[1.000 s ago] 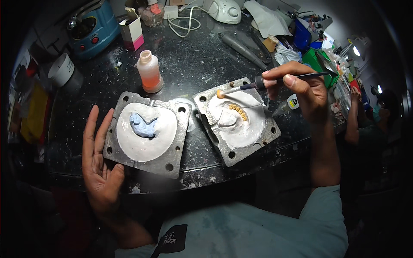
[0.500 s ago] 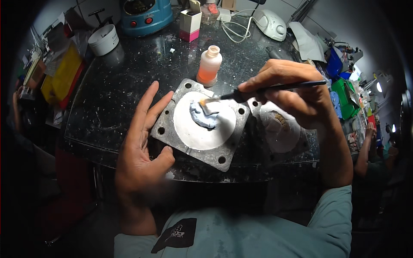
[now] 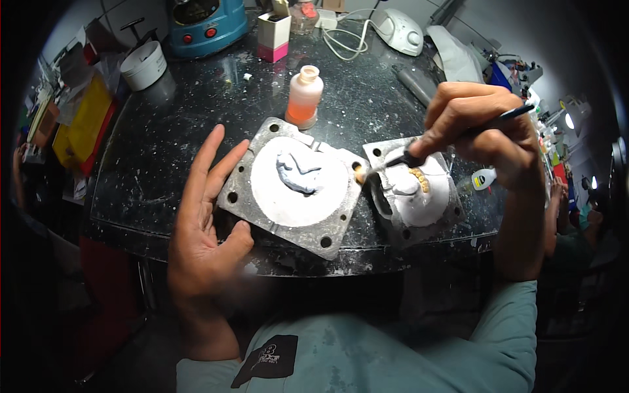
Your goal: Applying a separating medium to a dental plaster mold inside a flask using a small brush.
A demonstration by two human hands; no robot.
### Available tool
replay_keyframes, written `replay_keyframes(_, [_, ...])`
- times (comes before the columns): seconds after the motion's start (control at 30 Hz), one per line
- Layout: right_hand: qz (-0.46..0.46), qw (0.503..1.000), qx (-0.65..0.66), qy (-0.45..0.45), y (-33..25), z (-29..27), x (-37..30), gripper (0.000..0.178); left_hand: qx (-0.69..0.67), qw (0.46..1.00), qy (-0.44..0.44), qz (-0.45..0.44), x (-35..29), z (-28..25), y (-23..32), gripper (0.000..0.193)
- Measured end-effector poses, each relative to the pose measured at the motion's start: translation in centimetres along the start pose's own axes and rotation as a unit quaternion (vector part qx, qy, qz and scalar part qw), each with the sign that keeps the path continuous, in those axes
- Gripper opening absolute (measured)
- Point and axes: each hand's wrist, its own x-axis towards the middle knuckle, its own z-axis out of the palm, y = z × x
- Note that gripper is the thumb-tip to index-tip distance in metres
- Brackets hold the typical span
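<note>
My left hand (image 3: 209, 226) lies along the left side of a square grey metal flask half (image 3: 331, 226), its fingers stretched out and the thumb near the flask's edge. White plaster (image 3: 275, 206) fills this flask, with a blue-grey curved dental-arch shape (image 3: 296, 175) sunk in its middle. My right hand (image 3: 481, 131) is closed around a dark-handled brush (image 3: 407, 159). The pale bristles are over the flask's right corner; whether they touch it I cannot tell. Partly beneath the brush lies a second flask half (image 3: 394, 145), its plaster bearing a row of yellowish teeth (image 3: 419, 182).
An uncapped bottle (image 3: 304, 98) of orange-pink liquid stands just beyond the first flask. Farther back are a white-and-pink box (image 3: 273, 36), a blue machine (image 3: 206, 29), a white tub (image 3: 144, 65) and a white corded device (image 3: 398, 31). A small bottle (image 3: 483, 179) is at the right.
My right hand has moved right with the brush, from the blue-grey shape to the flask's right corner. My left hand stays beside the flask. The whole view has shifted slightly.
</note>
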Motion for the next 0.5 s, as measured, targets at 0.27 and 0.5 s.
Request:
replay_keyframes(0.27, [0.093, 0.993, -0.011, 0.065, -1.3, -1.9, -6.3, 0.039, 0.012, 1.000, -0.001, 0.028, 0.1, 0.1, -0.3, 0.093])
replay_keyframes(0.5, [0.106, 0.989, -0.007, 0.101, -1.1, 0.5, -6.8, 0.029, 0.040, 0.999, 0.005, 0.033, 0.0, 0.4, -0.5, 0.093])
